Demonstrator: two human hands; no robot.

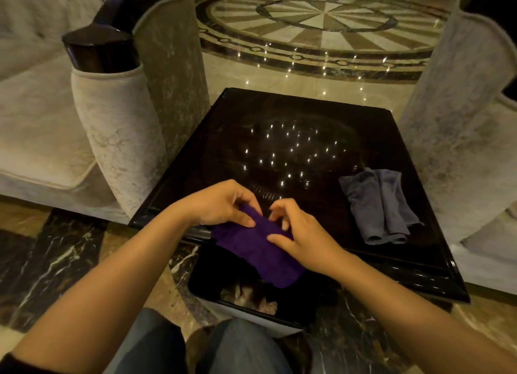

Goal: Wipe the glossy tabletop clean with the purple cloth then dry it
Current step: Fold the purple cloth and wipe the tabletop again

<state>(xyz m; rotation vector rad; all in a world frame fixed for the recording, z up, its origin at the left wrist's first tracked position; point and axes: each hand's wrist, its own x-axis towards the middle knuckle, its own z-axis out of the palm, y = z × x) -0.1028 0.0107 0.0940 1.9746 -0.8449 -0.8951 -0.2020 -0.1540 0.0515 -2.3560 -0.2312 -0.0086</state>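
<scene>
A purple cloth [253,250] hangs over the near edge of the dark glossy tabletop [293,138], drooping above a bin below. My left hand [223,205] pinches the cloth's upper left part between thumb and fingers. My right hand [299,231] grips its right side, with the fingers curled into the fabric. Both hands hold the cloth just above the table's front edge. A folded grey-blue cloth [380,205] lies on the tabletop to the right, apart from my hands.
A white-sided bin [251,315] with scraps inside stands on the marble floor under the table's near edge. Pale upholstered armchairs flank the table at left [117,138] and right [458,138]. My knees [237,348] are at the bottom.
</scene>
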